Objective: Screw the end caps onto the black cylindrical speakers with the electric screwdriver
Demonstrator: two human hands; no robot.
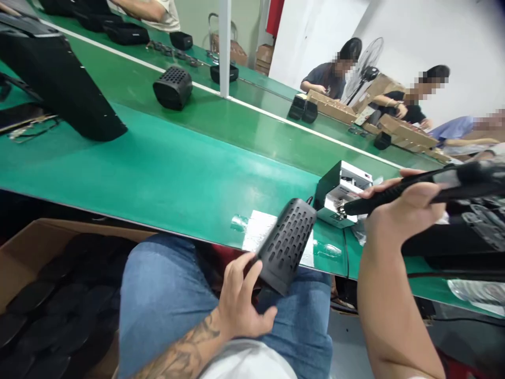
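Observation:
My right hand is wrapped round a black electric screwdriver. Its tip reaches into the open front of a small silver and black box, a screw feeder by its look. Near the table's front edge, a black perforated housing lies tilted over a white sheet taped to the green table. My left hand touches the housing's lower left side, with its fingers spread and the thumb apart.
A cardboard box of black parts sits at lower left. A large black casing stands at upper left. Another perforated housing rests on the green line. A white post rises mid-line. Several people work across the line.

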